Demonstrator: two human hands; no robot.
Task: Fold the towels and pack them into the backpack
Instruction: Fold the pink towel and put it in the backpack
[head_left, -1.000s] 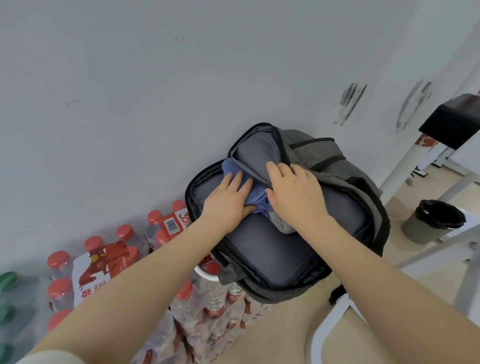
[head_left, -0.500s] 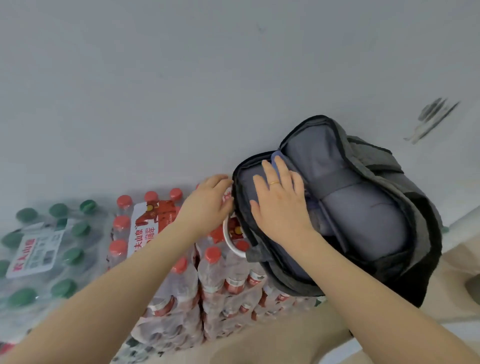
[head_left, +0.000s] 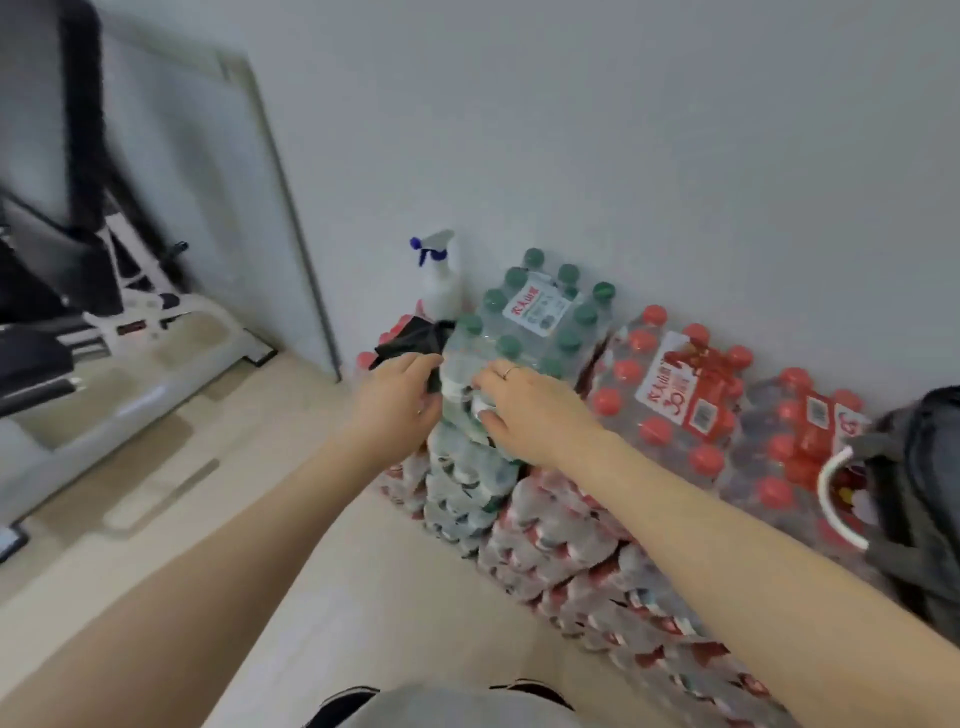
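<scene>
1. Backpack (head_left: 919, 499): dark grey woven fabric, soft and slumped, only its left part showing at the frame's right edge. It sits on the red-capped bottle packs, beside a white curved handle (head_left: 836, 499).
2. Black cloth (head_left: 415, 340): thin, crumpled, matte. It lies bunched against the left side of the green-capped pack (head_left: 535, 322), just below a white spray bottle (head_left: 441, 275) with a blue trigger. Whether it is a towel cannot be told.
3. Left hand (head_left: 395, 400): fingers curled at the lower edge of the black cloth; whether they grip it cannot be told, as blur hides the tips.
4. Right hand (head_left: 530, 410): fingers relaxed and spread, resting on the shrink-wrap of the green-capped pack; a thin ring shows on one finger.
5. Packs: glossy clear film over round plastic bottles, stacked in layers against a smooth pale wall. The red-capped packs (head_left: 675, 395) carry red and white labels.
6. Floor (head_left: 337, 597): smooth, beige.
7. Far left: a framed panel (head_left: 208, 197) leans on the wall, beside blurred black and white furniture.
</scene>
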